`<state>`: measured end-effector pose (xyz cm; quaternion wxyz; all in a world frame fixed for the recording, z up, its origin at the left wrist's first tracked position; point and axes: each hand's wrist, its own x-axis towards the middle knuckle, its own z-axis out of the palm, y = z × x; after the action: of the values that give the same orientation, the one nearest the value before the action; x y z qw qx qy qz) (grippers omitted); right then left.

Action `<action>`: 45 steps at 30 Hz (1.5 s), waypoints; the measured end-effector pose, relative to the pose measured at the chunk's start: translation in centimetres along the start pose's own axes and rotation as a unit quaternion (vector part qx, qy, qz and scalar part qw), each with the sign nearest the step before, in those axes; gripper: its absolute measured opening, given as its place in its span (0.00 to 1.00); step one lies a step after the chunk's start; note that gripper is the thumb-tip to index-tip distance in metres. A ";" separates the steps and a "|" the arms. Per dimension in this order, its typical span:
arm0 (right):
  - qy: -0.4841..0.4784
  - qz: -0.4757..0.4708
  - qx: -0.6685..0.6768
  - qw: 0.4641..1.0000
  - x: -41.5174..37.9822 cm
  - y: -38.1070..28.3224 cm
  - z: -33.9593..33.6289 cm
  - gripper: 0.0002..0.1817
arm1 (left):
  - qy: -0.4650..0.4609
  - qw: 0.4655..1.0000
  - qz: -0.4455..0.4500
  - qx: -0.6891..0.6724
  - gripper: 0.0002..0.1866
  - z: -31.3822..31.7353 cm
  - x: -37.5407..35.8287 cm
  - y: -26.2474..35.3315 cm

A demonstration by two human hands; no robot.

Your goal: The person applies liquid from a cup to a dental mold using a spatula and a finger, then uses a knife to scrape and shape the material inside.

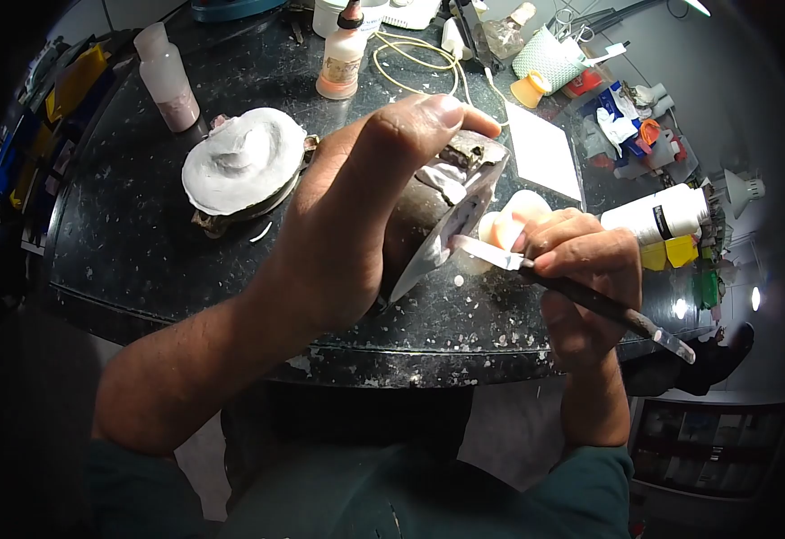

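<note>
My left hand (343,202) is closed around a dark metal dental flask half (410,216), held tilted on its side above the table. Its white plaster face (437,247) is turned toward my right hand. A plaster spatula (594,301) with a dark handle is pinched in the fingers of my right hand (590,269). The pale blade tip comes right up to the plaster face. Just behind those fingers sits a pale pinkish cup (525,208), partly hidden. On the left, a second flask half (244,166) lies flat, topped with a white plaster mound.
A dropper bottle (342,63) and a tall bottle of pink powder (168,81) stand at the back. A white tile (545,148), a looped cable (419,52), a tool basket (547,61) and a white jar (657,216) are to the right. Plaster crumbs dot the black tabletop (186,278).
</note>
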<state>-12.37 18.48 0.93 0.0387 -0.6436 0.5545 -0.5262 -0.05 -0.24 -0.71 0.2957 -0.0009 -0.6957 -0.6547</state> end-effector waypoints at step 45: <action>-0.023 -0.034 -0.037 0.998 0.3 0.3 -0.7 0.10 | 0.015 0.999 0.035 -0.002 0.40 0.3 0.1 -0.3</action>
<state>-13.15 18.53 1.28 0.0093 -0.6751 0.5500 -0.4916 -0.37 -0.01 -0.90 0.3286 -0.0160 -0.6892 -0.6456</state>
